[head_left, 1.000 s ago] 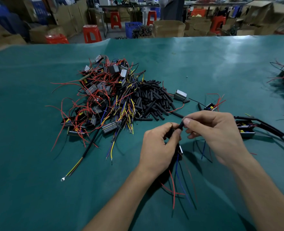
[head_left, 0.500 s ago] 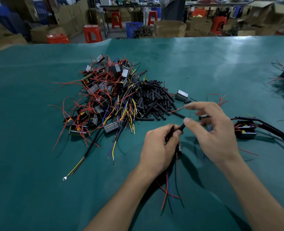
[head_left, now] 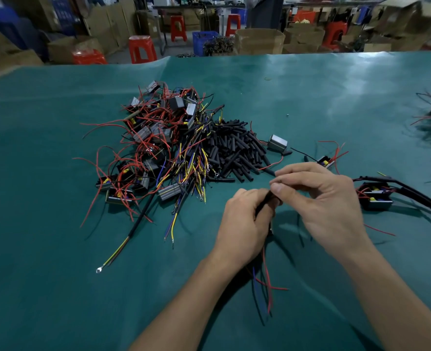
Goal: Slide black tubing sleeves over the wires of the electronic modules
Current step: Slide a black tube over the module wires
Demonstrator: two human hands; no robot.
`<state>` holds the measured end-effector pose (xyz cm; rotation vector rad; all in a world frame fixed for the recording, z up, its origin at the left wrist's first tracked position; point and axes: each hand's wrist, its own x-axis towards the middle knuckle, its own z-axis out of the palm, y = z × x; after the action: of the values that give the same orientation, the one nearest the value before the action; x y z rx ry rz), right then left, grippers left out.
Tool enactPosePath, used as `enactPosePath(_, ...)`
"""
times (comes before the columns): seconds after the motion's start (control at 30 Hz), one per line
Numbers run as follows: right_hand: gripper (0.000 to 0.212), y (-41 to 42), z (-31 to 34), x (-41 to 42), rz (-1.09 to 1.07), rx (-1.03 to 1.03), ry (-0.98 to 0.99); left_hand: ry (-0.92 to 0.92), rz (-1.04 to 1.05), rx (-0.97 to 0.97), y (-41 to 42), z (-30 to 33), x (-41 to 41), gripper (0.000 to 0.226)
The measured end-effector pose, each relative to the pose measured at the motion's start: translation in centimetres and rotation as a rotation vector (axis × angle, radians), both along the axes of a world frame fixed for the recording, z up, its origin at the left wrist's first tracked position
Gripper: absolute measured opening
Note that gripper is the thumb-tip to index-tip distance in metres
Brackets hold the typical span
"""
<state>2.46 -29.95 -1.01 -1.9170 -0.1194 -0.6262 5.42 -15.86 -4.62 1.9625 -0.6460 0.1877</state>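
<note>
Two hands working close over the green table mat (head_left: 57, 249): left hand (head_left: 245, 224) is gripping the module's bundled wires, loose red and blue wire ends (head_left: 265, 282) trailing below it. Right hand (head_left: 323, 198) is pinching the short black tubing sleeve (head_left: 266, 201); since a second ago it has closed the gap to my left fingers, so I judge the sleeve is seating further down the wires

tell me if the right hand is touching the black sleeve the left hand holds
Touching. The head view shows the right hand pinching the end of the black sleeve that sticks out of the left hand, with no gap visible.
</note>
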Motion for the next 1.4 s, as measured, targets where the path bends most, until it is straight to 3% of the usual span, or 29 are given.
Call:
enactPosePath(0.23,0.027,-0.5,-0.6,0.3,0.005,0.099,0.000,0.021,0.041,-0.016,0.1,-0.2,-0.1,0.013)
enactPosePath(0.5,0.027,-0.1,0.1,0.4,-0.005,0.100,0.017,0.158,0.003,-0.036,0.4,0.0,0.0,0.016)
enactPosePath(0.67,0.015,0.9,2.4,0.3,-0.125,-0.099,0.062,0.196,0.037,-0.075,0.3,0.1,0.3,0.020)
enactPosePath(0.8,0.009,4.0,6.5,1.0,-0.222,-0.406,-0.104,0.230,0.069,-0.078,0.1,-0.2,0.3,0.023)
enactPosePath(0.87,0.012,6.4,8.6,2.7,-0.075,-0.584,-0.063,0.241,0.065,-0.090,0.2,-0.3,0.3,0.024)
enactPosePath(1.0,0.025,10.6,9.9,9.4,0.216,-1.069,0.297,0.278,0.060,-0.095,0.4,-0.4,0.6,0.026)
enactPosePath(1.13,0.041,12.3,8.3,14.5,0.384,-1.350,0.427,0.341,0.061,-0.126,0.4,-0.3,0.4,0.024)
enactPosePath(1.27,0.032,12.1,6.5,15.8,0.428,-1.381,0.398,0.306,0.056,-0.094,0.3,-0.4,0.7,0.027)
enactPosePath(1.4,0.020,11.3,6.8,16.2,0.405,-1.174,0.319,0.273,0.070,-0.095,0.3,-0.9,0.8,0.028)
